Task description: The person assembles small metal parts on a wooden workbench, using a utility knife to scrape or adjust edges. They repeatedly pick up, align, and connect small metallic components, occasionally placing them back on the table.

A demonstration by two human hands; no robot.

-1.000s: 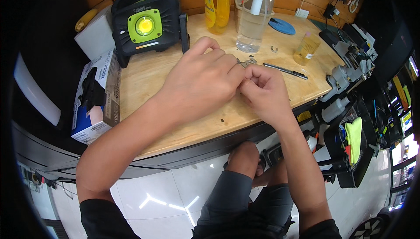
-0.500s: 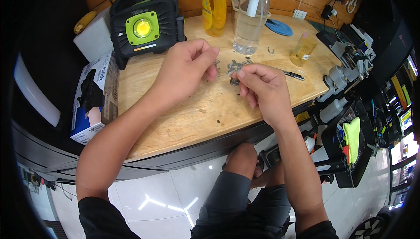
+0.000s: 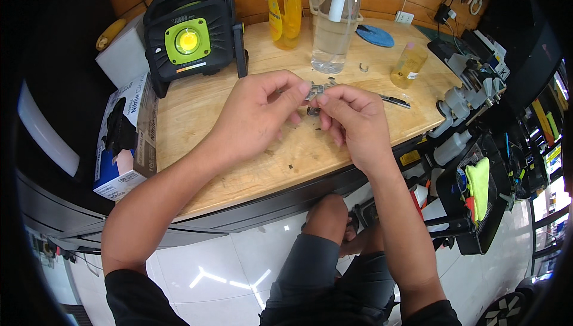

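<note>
My left hand point(image 3: 256, 111) is closed in a pinch above the wooden tabletop point(image 3: 239, 171), thumb against index finger. Facing it, my right hand point(image 3: 356, 120) pinches too, its fingertips almost meeting those of the left. Whatever lies in either pinch is too small or too hidden to name. Small grey scraps point(image 3: 316, 90) show between and behind the fingertips, partly covered by them. A small dark piece point(image 3: 313, 111) sits just below the right fingertips. Beyond the right hand lies a black and silver pen point(image 3: 395, 101).
A black work light point(image 3: 190, 39) with a green-framed lamp stands at the back left, beside a glove box point(image 3: 122, 141). Behind my hands are a yellow bottle point(image 3: 285, 13) and a clear spray bottle point(image 3: 334, 34). A blue round pad point(image 3: 376, 36) and an amber bottle point(image 3: 409, 66) are farther right.
My left hand has come right and slightly down, bringing its fingertips close to the right hand's. The right hand stays pinched. The bench scene has shifted slightly left in view.
</note>
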